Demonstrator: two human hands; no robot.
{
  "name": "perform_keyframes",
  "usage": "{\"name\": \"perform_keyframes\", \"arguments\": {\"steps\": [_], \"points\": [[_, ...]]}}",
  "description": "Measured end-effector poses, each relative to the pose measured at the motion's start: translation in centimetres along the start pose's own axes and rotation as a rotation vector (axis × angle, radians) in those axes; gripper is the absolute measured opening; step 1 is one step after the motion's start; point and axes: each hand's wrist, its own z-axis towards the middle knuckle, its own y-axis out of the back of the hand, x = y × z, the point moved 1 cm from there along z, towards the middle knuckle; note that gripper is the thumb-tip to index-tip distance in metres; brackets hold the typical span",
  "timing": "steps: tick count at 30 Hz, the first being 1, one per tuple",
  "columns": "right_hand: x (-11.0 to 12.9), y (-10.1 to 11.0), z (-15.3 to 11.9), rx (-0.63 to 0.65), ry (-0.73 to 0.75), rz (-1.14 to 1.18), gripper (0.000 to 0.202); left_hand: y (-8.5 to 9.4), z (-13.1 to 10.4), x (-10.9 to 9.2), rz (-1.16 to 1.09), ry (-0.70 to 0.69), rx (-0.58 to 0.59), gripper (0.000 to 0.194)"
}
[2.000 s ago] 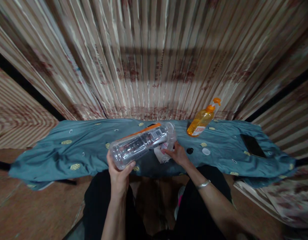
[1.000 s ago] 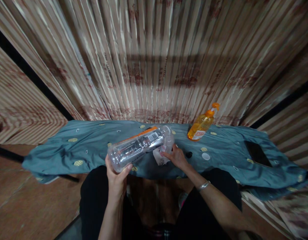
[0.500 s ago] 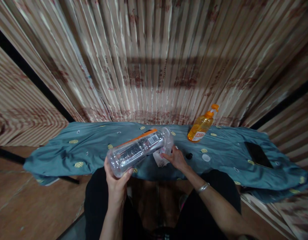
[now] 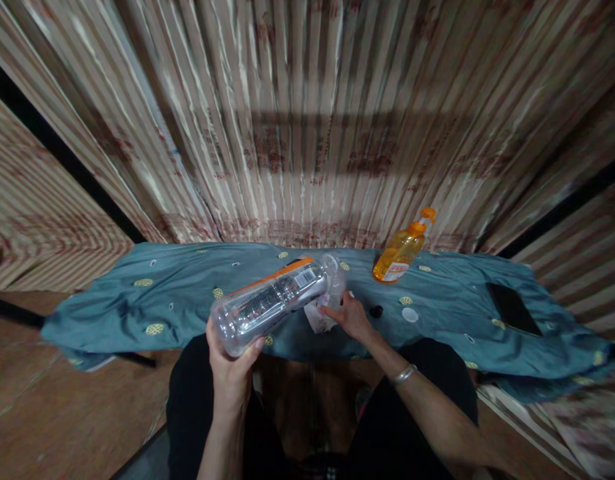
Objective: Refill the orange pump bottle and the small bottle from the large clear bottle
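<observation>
A large clear plastic bottle (image 4: 270,308) with a silver and orange label is tilted over the cloth, its neck end up to the right. My left hand (image 4: 232,363) is wrapped around its base end. At the neck end, my right hand (image 4: 351,315) has its fingers closed on a small clear plastic container (image 4: 336,285), which meets the bottle's mouth. Whether the two touch I cannot tell. Below the container a crumpled white tissue (image 4: 318,319) lies on the cloth. Right of my right hand are a small black cap (image 4: 376,311) and a white disc (image 4: 410,315).
The narrow table has a teal cloth (image 4: 104,313) with yellow pineapple-like prints. An orange pump bottle (image 4: 398,253) stands at the back right. A dark phone (image 4: 513,309) lies on the right. Behind hangs a striped curtain (image 4: 307,167), with black poles at both sides.
The whole view has shifted very slightly. Both hands keep the same hold, and the large bottle and small container stay nearly where they were.
</observation>
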Motion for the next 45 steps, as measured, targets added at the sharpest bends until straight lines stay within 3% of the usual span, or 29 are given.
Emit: {"name": "perform_keyframes", "arguments": {"steps": [21, 37, 45], "points": [[-0.1, -0.1, -0.1, 0.015, -0.022, -0.005, 0.046, 0.9, 0.5, 0.4, 0.029, -0.050, 0.050, 0.107], [0.1, 0.1, -0.1, 0.028, -0.038, -0.008, 0.046, -0.5, 0.0, -1.4, 0.029, -0.031, 0.055, 0.099], [0.6, 0.6, -0.2, 0.057, -0.055, 0.015, 0.045, 0.8, 0.9, -0.6, 0.044, -0.024, 0.108, 0.097]]}}
